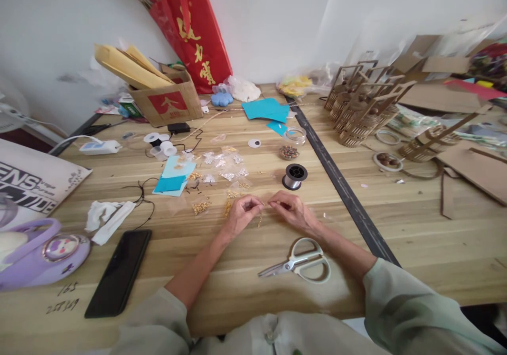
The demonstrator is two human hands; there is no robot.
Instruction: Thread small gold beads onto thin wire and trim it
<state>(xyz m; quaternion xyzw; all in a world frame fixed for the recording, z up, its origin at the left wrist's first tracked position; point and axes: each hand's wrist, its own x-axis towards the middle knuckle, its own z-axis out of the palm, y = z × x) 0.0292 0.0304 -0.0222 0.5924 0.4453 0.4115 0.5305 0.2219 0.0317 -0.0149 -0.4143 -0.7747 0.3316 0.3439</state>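
Note:
Near the middle of the wooden table, my left hand (242,215) is closed in a pinch, with a short gold beaded strand (260,220) hanging just below its fingertips. Facing it a small gap away, my right hand (292,210) is also pinched; whatever is between its fingertips is too small to make out. A black spool of clear line (294,176) stands just beyond my right hand. Small bags of gold beads (200,207) lie to the left of my left hand. White-handled scissors (301,261) rest on the table below my right hand, blades pointing left.
A black phone (118,273) and a purple object (43,254) lie at left. Blue cards (171,178) and a dish of beads (289,152) sit farther back. Woven baskets (356,106) stand at back right, a cardboard box (170,99) at back left. A dark strip (340,180) crosses the table.

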